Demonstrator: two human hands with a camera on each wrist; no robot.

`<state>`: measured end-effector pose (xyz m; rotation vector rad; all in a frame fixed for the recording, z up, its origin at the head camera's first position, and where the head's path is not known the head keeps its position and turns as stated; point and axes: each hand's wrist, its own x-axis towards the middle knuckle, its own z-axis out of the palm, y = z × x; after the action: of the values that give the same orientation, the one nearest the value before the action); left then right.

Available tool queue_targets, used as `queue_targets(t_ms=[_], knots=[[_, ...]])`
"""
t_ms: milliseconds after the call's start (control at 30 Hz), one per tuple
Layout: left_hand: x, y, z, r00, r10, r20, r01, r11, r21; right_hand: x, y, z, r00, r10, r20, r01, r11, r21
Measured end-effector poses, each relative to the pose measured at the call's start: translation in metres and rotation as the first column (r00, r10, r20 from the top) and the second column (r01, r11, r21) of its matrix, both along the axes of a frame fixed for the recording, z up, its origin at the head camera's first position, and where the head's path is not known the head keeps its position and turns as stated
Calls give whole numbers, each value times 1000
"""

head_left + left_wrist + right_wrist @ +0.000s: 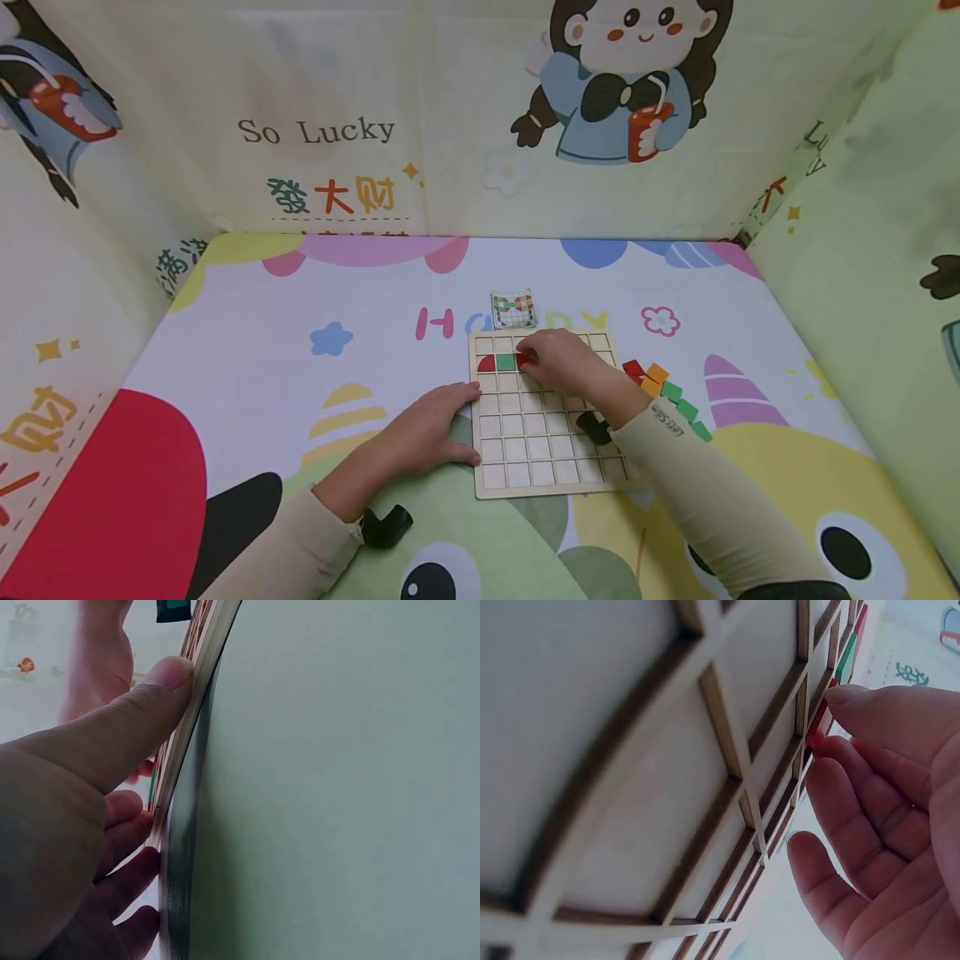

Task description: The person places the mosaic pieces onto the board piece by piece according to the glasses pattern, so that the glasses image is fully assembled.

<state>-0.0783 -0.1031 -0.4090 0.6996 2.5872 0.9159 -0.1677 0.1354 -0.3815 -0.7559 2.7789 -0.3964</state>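
Observation:
A wooden grid board (pixel 528 451) lies on the table in front of the person. The right hand (pixel 566 364) is over its upper part, pinching a red tile (pixel 821 724) between thumb and fingers at a second-row cell. To the left of that cell sit a green square tile (pixel 506 362) and a red tile (pixel 487 363) with a curved side. Against the board's left edge rests the left hand (pixel 426 429), thumb and fingers spread along the frame. In the left wrist view the thumb (pixel 169 673) touches the side of the board.
Beyond the board's top edge lies a small card (pixel 513 310) with a coloured grid pattern. Loose tiles form a diagonal line at the right: red (pixel 633 367), orange (pixel 655 379) and several green (pixel 686 409). A printed curtain (pixel 450 100) stands around the table.

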Motion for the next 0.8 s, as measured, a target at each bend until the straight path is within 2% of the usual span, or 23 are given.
queue_targets(t_ms=[533,800], knots=[[0,1,1,1000,12,11,-12,1000,-6,4,2,2,998,-39,50,42,997,-58],[1,0,1,1000,0,11,0,1000,2,6,22,8,994,-87,71,96,987,-133]])
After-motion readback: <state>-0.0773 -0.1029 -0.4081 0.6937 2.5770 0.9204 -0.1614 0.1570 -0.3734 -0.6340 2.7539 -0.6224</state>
